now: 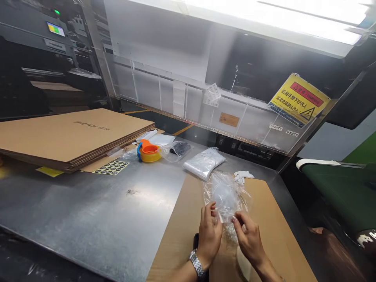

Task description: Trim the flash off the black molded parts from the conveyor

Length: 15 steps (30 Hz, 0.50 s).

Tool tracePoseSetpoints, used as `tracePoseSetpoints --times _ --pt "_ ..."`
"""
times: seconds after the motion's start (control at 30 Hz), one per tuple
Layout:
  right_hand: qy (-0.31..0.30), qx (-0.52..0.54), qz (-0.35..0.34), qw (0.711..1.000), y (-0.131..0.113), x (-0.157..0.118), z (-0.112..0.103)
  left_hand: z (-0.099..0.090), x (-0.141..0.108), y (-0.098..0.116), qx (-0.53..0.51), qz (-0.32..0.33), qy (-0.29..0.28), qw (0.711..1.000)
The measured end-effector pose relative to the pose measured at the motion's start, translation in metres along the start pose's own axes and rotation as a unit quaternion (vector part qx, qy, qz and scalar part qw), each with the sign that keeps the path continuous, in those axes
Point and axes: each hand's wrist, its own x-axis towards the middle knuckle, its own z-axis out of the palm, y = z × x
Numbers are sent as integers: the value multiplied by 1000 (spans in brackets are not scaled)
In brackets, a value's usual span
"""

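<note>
A clear plastic bag [225, 196], crinkled and with something pale and rounded showing inside it, lies over a brown cardboard sheet [272, 219]. My left hand [209, 235], with a metal watch [196, 263] at the wrist, has its fingers curled on the bag's near left edge. At the near right edge, my right hand [249, 237] pinches the film between thumb and fingers. Partly hidden below my right hand is a rounded cream-coloured thing [243, 263]. Beyond the bag lie a stack of clear plastic packs [204, 162] and a white glove [243, 176].
Flat cardboard [73, 135] is stacked at left on the metal table [129, 219], beside a sheet of round black stickers [111, 167]. An orange, yellow and blue tape dispenser [149, 152] stands behind. A frame with a yellow warning sign [299, 100] crosses the back; a green conveyor [337, 188] is at right.
</note>
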Motion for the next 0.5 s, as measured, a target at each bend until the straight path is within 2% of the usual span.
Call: tracePoseSetpoints --times 0.1,0.17,0.2,0.27,0.33,0.43,0.5 --pt "-61 -30 -57 996 -19 -7 5 -28 -2 0 70 111 -18 991" --pt "-76 -53 -56 994 -23 -14 13 -49 1 -5 118 143 -15 983" --pt "-76 -67 -45 994 -23 -20 20 -60 3 -10 142 146 4 979" --pt "-75 -100 -13 992 -16 -36 37 -82 7 -21 190 136 60 971" --pt "-83 -129 14 988 -4 -57 57 -101 4 -32 231 116 83 963" --pt "-94 -143 34 985 11 -88 80 -121 -11 -44 266 81 48 959" --pt "-90 -131 46 986 15 -102 85 -127 -23 -47 273 48 21 961"
